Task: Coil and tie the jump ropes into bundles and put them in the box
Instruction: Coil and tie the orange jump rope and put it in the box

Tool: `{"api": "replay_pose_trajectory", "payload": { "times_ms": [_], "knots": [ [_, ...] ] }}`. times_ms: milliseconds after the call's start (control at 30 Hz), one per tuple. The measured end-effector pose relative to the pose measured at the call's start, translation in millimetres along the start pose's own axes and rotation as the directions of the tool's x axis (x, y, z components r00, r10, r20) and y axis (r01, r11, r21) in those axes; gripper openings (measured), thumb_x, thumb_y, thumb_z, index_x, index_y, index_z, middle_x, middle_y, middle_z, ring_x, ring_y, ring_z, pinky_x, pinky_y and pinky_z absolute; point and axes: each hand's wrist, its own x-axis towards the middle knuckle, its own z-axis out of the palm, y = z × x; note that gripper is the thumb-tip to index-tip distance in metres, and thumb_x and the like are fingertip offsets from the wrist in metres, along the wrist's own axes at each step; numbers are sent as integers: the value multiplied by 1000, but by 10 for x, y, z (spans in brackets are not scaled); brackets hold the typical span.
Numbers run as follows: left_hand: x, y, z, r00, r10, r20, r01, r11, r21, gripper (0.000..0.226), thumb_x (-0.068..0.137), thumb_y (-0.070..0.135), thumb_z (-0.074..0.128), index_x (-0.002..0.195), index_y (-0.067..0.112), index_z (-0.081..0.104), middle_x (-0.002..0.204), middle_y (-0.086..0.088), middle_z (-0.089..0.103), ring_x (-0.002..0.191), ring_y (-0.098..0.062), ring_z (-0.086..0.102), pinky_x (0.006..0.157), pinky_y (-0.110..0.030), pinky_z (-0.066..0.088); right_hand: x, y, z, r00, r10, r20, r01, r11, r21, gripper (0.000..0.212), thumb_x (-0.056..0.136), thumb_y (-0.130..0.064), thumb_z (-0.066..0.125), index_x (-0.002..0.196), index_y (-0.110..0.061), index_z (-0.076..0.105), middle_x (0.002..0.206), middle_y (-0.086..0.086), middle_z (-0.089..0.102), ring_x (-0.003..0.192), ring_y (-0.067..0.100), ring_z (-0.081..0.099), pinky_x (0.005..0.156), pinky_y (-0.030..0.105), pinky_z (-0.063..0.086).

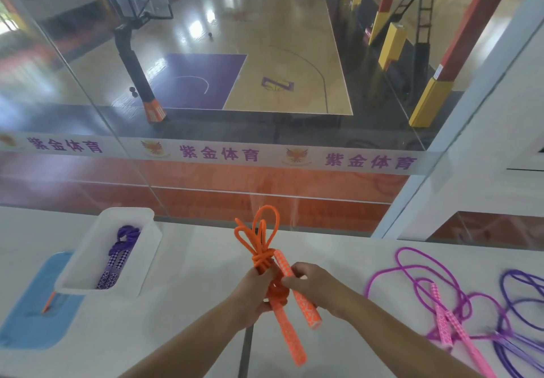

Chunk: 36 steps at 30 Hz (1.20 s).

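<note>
An orange jump rope (pixel 260 242) is coiled into a bundle with a wrap around its middle, held upright above the white counter. My left hand (pixel 253 295) grips the bundle around its wrapped middle. My right hand (pixel 312 285) pinches one orange handle (pixel 297 288) beside the knot. The other handle (pixel 287 333) hangs down toward me. The white box (pixel 144 248) sits to the left and holds a tied purple rope bundle (pixel 117 257).
A loose pink rope (pixel 441 298) and a loose purple rope (pixel 524 313) lie on the counter at the right. A blue mat (pixel 32 313) lies under the box's near end, with an orange stick (pixel 48 302) on it. A glass wall stands behind the counter.
</note>
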Motion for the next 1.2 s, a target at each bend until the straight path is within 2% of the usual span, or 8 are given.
{"api": "replay_pose_trajectory", "payload": {
  "times_ms": [167,267,467,633,900,1000,1100,1200],
  "knots": [
    [5,29,-7,1000,-27,-8,27,999,30,25,102,28,53,110,9,65,81,-6,66,68,-22,60,67,-33,52,7,60,17,1000,-10,-4,10,998,-62,22,91,-39,59,102,-22,66,85,0,66,64,10,59,55,22,49],
    [42,9,-4,1000,0,-17,-1,1000,-5,28,103,21,53,116,-3,62,81,-11,65,60,-20,57,54,-28,46,23,87,13,1000,-21,3,22,997,-70,23,85,-41,63,98,-23,69,91,-1,71,62,10,58,55,23,48],
    [141,-66,-9,999,35,-25,-36,998,-43,21,100,6,51,112,-5,65,92,-21,74,77,-28,70,74,-42,59,54,94,39,999,-50,-14,48,992,-113,23,81,-50,69,90,-29,68,98,-11,66,67,2,60,56,15,45],
    [144,-77,18,999,32,-1,-32,999,-19,24,98,-2,46,110,-3,67,97,-23,73,70,-26,65,65,-34,55,129,107,109,996,-46,-71,40,996,-81,27,84,-45,66,100,-24,63,97,-5,70,88,11,67,76,24,54],
    [143,-50,-74,992,19,121,-10,997,-73,23,101,3,49,118,1,65,98,-14,67,87,-26,59,80,-37,51,142,89,125,992,-20,-121,17,1000,-25,24,98,-43,52,100,-21,59,84,0,73,58,7,64,59,23,50],
    [131,-48,-82,981,28,191,0,989,-146,28,96,-5,46,120,-6,59,95,-19,62,77,-28,60,74,-39,51,132,77,120,990,-31,-135,38,998,49,31,98,-43,55,101,-12,61,69,0,66,52,10,58,55,22,47],
    [94,5,-90,952,54,300,-14,991,-134,40,83,-15,38,118,-10,56,103,-32,62,88,-42,64,84,-47,46,120,65,112,992,-40,-123,58,988,145,36,95,-40,63,99,-5,65,57,0,61,47,12,53,51,22,44],
    [85,11,-99,922,83,377,-60,996,-73,46,81,-16,32,120,-8,54,105,-35,62,95,-42,64,89,-46,45,151,19,101,991,-18,-130,43,981,192,26,89,-31,72,95,-6,69,61,1,64,49,12,55,51,24,47]
  ]
}}
